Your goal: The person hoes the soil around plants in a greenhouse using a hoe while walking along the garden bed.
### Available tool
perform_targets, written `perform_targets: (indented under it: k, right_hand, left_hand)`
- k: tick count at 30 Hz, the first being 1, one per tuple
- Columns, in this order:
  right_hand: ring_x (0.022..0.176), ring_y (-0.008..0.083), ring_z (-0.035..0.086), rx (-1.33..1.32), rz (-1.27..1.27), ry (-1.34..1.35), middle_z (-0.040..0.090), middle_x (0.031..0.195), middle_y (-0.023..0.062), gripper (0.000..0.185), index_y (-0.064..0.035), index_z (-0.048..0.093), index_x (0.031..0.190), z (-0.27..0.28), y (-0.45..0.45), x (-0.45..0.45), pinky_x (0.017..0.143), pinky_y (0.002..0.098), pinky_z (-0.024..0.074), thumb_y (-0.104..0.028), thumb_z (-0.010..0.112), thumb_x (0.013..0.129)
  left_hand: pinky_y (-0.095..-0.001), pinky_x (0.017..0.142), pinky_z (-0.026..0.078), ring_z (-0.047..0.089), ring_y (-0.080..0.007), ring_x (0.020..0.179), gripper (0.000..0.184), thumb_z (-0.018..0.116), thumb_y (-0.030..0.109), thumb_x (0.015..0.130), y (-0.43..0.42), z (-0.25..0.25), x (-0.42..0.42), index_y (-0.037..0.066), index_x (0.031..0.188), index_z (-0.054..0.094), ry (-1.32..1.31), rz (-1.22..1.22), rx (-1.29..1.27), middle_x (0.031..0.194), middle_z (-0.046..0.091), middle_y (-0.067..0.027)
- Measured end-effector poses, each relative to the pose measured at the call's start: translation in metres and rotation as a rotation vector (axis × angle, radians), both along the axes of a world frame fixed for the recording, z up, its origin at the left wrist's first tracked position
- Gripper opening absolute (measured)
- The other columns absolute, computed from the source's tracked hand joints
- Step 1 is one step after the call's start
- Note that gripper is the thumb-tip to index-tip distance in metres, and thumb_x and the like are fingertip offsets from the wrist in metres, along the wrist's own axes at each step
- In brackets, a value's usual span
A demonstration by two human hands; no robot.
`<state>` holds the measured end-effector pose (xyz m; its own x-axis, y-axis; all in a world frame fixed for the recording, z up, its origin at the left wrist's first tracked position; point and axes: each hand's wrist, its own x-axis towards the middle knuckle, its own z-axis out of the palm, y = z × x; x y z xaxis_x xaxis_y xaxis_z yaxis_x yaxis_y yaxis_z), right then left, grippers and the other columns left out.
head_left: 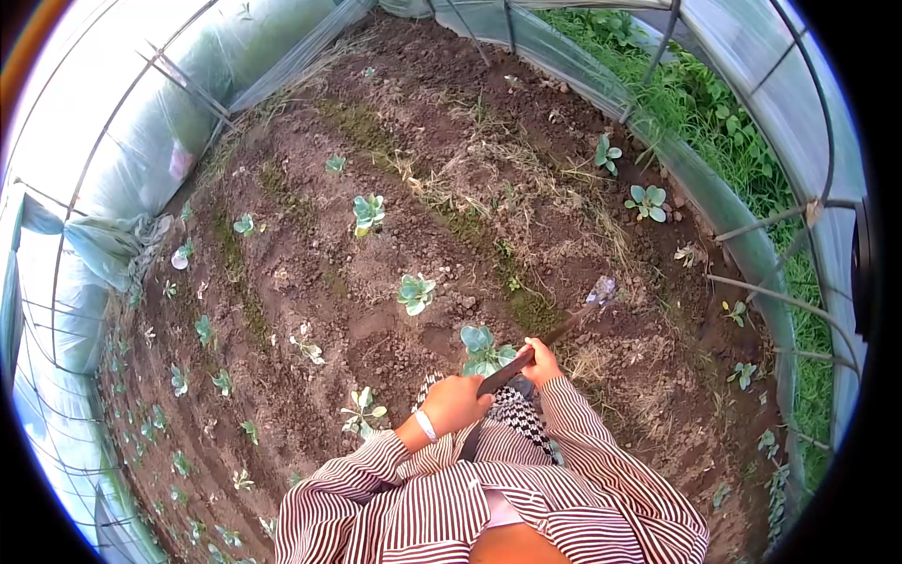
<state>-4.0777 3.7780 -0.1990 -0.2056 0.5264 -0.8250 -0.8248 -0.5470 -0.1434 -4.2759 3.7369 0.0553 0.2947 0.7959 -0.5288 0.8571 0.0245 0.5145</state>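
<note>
"By what was the floor formed?"

"It was formed by brown, crumbly soil, by which clods were borne in many places. Patches of green moss were spread over it."

"Was anything else carried there?"

"Dry grass was strewn across it. Leafy green plants were rooted well apart, and a withered plant was seen among them. Toward the left edge, a small white object was noted just beside a plant."
</note>
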Motion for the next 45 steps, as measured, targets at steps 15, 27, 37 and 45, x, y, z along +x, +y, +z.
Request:
perform_targets:
  k: [15,27,37,45]
  right_hand:
    - [0.052,0.0127,0.044,-0.076,0.006,-0.132,0.044,0.059,0.0013,0.019,-0.0084,0.043,0.068,-0.008,0.118,-0.027,0.053,0.0251,0.0412,0.000,0.054,0.080]
    - [0.049,0.0122,0.041,-0.475,0.049,-0.317,0.039,0.058,0.0009,0.017,-0.0080,0.038,0.073,-0.037,0.191,-0.087,0.047,0.0236,0.0425,-0.006,0.048,0.086]
    - [0.054,0.0096,0.039,-0.227,0.111,-0.264,0.035,0.062,-0.0014,0.019,-0.0097,0.034,0.067,-0.120,0.295,-0.164,0.053,0.0234,0.0389,-0.003,0.047,0.080]
    - [0.062,0.0181,0.052,-0.284,-0.014,-0.320,0.050,0.062,0.0051,0.014,-0.0075,0.044,0.068,-0.054,0.458,-0.357,0.067,0.0309,0.0469,0.000,0.052,0.077]
  left_hand:
    - [-0.0448,0.064,0.050,0.063,-0.0357,0.067,0.031,0.059,0.028,0.075,0.152,-0.015,-0.063,-0.003,0.078,0.063,-0.208,0.025,-0.078,0.071,0.063,-0.0214]
    - [-0.0397,0.070,0.052,0.064,-0.0346,0.081,0.028,0.057,0.013,0.068,0.228,-0.065,-0.148,-0.005,0.088,0.065,-0.290,-0.164,-0.227,0.083,0.064,-0.0236]
    - [-0.0420,0.074,0.048,0.061,-0.0353,0.083,0.027,0.060,0.025,0.073,0.363,-0.163,-0.275,0.003,0.088,0.066,-0.369,-0.221,-0.135,0.085,0.064,-0.0195]
    - [-0.0393,0.073,0.047,0.062,-0.0324,0.077,0.044,0.062,0.023,0.075,0.494,-0.144,-0.458,0.006,0.115,0.057,-0.526,-0.014,-0.214,0.084,0.064,-0.0192]
